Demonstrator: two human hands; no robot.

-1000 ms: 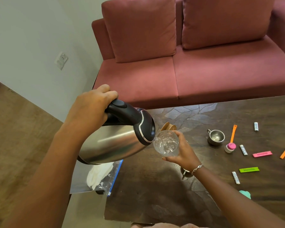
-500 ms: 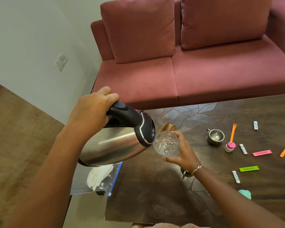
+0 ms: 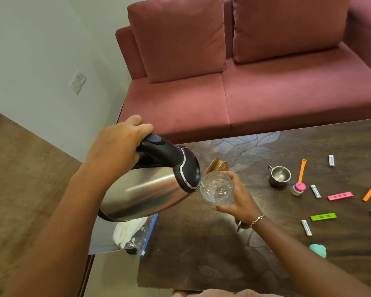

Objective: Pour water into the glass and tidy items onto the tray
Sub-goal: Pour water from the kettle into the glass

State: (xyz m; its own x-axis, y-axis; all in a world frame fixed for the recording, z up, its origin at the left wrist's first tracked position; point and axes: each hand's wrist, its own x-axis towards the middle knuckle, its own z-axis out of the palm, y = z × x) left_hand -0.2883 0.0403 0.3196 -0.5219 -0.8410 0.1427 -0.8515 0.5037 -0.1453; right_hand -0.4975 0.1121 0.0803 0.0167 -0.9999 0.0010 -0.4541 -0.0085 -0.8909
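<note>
Kettle (image 3: 146,194) overhangs the table (image 3: 191,243) edge, spout seemingly touching glass (image 3: 217,189) rim.

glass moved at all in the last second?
No visible shift. The glass stays the same gap left of the steel cup, with the spout of the kettle at its rim as before.
</note>
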